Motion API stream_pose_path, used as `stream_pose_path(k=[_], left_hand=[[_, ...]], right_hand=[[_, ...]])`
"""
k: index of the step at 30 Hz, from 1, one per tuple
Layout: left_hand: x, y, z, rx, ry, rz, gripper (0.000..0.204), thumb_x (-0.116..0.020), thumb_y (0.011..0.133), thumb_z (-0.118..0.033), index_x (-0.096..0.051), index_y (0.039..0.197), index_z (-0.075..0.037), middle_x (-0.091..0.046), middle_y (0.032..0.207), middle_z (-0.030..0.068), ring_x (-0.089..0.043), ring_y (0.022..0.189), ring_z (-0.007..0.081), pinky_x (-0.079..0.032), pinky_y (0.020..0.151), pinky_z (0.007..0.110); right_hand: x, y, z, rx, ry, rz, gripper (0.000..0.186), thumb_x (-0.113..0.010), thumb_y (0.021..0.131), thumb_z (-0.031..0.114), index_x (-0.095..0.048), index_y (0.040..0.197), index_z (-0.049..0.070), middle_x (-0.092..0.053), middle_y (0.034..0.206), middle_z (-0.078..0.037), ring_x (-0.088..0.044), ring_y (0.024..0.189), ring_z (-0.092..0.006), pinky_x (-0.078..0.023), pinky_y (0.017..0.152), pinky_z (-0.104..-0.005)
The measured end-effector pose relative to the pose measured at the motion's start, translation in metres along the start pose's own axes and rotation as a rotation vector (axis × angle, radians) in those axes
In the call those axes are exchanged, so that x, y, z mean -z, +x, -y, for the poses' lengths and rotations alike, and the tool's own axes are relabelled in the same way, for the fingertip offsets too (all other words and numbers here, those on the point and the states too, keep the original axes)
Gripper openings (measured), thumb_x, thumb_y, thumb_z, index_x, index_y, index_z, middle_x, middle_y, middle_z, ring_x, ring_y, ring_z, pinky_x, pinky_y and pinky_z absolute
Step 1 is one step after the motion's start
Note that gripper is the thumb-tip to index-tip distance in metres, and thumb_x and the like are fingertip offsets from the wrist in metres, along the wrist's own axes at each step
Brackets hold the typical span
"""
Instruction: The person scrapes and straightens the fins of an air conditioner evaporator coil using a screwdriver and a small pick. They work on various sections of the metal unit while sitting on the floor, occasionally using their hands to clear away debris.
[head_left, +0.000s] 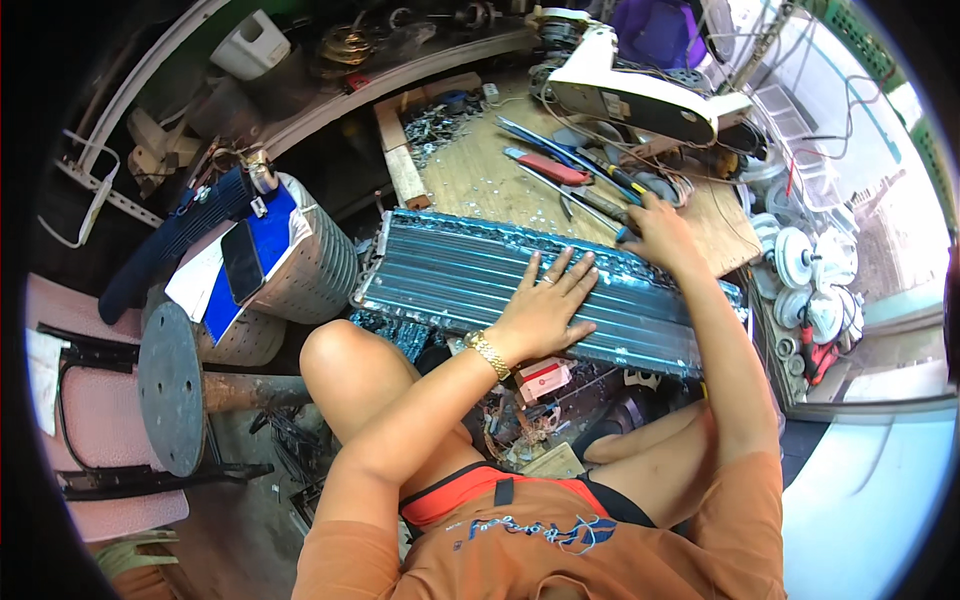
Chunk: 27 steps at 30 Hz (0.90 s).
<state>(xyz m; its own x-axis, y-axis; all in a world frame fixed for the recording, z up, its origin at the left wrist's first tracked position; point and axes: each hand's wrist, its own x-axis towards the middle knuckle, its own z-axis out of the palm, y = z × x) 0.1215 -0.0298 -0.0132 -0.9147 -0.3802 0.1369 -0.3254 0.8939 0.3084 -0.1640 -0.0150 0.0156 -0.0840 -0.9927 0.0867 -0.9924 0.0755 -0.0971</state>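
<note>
A long blue-and-silver finned panel, like a heat exchanger coil (pixel 450 275), lies across the front of the wooden bench and over my knees. My left hand (pixel 545 308) rests flat on its ribbed face, fingers spread and holding nothing. Beyond the panel's far edge, on the right, my right hand (pixel 660 235) reaches among hand tools with its fingers curled down. What is under those fingers is mostly hidden. Beside it lie a red-handled tool (pixel 550 167), a blue-and-black tool with a yellow band (pixel 622 178) and a slim screwdriver-like tool (pixel 580 196).
A white machine housing (pixel 640 95) stands at the back of the bench (pixel 480 165). Loose metal bits (pixel 440 130) fill the far left corner. White spools (pixel 795 258) crowd the right. A phone (pixel 241 260) lies on a blue folder at left, near a round metal plate (pixel 170 388).
</note>
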Motion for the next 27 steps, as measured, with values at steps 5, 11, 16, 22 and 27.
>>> stream_pose_path(k=[5, 11, 16, 22, 27], left_hand=[[0.014, 0.017, -0.012, 0.001, 0.022, 0.076, 0.081, -0.065, 0.097, -0.054, -0.041, 0.161, -0.01, -0.029, 0.173, 0.012, -0.024, 0.16, 0.0362, -0.017, 0.126, 0.067], [0.02, 0.038, -0.012, -0.027, 0.068, -0.053, 0.071, -0.077, 0.09, -0.044, -0.054, 0.148, -0.01, -0.05, 0.153, 0.0129, -0.043, 0.144, 0.0351, -0.03, 0.114, 0.065], [-0.016, 0.101, -0.029, -0.273, -0.007, -0.119, 0.07, -0.069, 0.096, -0.05, -0.05, 0.149, -0.008, -0.053, 0.151, 0.0145, -0.049, 0.14, 0.0335, -0.033, 0.115, 0.059], [-0.027, 0.135, -0.021, -0.213, -0.038, 0.114, 0.069, -0.064, 0.098, -0.056, -0.053, 0.144, -0.005, -0.056, 0.144, 0.015, -0.053, 0.134, 0.0333, -0.039, 0.103, 0.053], [-0.035, 0.148, -0.016, -0.427, 0.014, -0.044, 0.073, -0.066, 0.098, -0.052, -0.048, 0.152, -0.006, -0.051, 0.147, 0.0147, -0.049, 0.136, 0.0316, -0.036, 0.106, 0.053]], right_hand=[[0.013, 0.0, -0.045, -0.011, 0.001, 0.042, 0.039, -0.081, 0.082, 0.036, -0.069, 0.11, 0.011, -0.073, 0.106, -0.019, -0.071, 0.103, -0.0385, -0.057, 0.086, -0.0521], [0.108, -0.074, -0.069, -0.016, 0.251, -0.172, 0.041, -0.074, 0.096, 0.028, -0.056, 0.125, 0.005, -0.071, 0.106, -0.022, -0.07, 0.101, -0.0402, -0.053, 0.085, -0.0497], [0.178, -0.199, -0.059, -0.294, 0.424, 0.017, 0.045, -0.067, 0.096, 0.016, -0.057, 0.138, 0.006, -0.067, 0.103, -0.016, -0.066, 0.102, -0.0285, -0.051, 0.093, -0.0422], [0.226, -0.285, -0.008, -0.826, 0.556, 0.207, 0.049, -0.064, 0.095, 0.01, -0.06, 0.144, 0.005, -0.073, 0.116, -0.019, -0.07, 0.103, -0.0313, -0.052, 0.097, -0.0413], [0.213, -0.301, -0.028, -0.618, 0.487, 0.131, 0.044, -0.063, 0.093, 0.004, -0.068, 0.137, 0.002, -0.073, 0.097, -0.012, -0.062, 0.073, -0.0174, -0.054, 0.073, -0.035]])
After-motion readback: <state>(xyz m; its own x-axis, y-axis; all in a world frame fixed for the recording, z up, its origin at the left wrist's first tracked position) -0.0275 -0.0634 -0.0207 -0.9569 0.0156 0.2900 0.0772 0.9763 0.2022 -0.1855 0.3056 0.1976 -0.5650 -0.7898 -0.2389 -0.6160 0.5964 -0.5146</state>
